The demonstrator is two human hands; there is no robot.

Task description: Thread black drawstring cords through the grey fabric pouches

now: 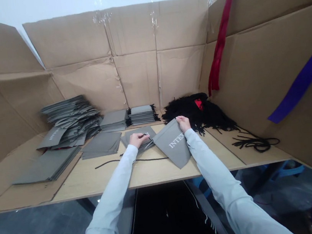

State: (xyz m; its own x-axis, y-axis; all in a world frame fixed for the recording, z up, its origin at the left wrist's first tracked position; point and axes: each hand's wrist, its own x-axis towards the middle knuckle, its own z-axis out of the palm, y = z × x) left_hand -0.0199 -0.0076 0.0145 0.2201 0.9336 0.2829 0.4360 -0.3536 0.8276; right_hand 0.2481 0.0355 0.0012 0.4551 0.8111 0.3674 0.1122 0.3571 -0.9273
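My right hand (184, 123) pinches the upper corner of a grey drawstring pouch (173, 147) printed INTEX, which hangs tilted above the table. From the pouch's left corner, at the end of its hem, a thin shiny metal piece (148, 145) sticks out. Just left of it, my left hand (137, 139) is closed on a black cord (146, 135), a short bent bit showing past the fingertips. Another length of black cord (112, 161) lies across the table and passes behind the pouch. Behind my left hand is a small stack of grey pouches (126, 137), partly covered.
Grey pouches are piled at left (71, 113), with flatter stacks (101, 144) nearby. A neat stack with black cord ends (142, 115) stands at the back. Black cords (210, 113) heap at right, more cords (258, 142) beyond. Cardboard walls (132, 31) enclose the table.
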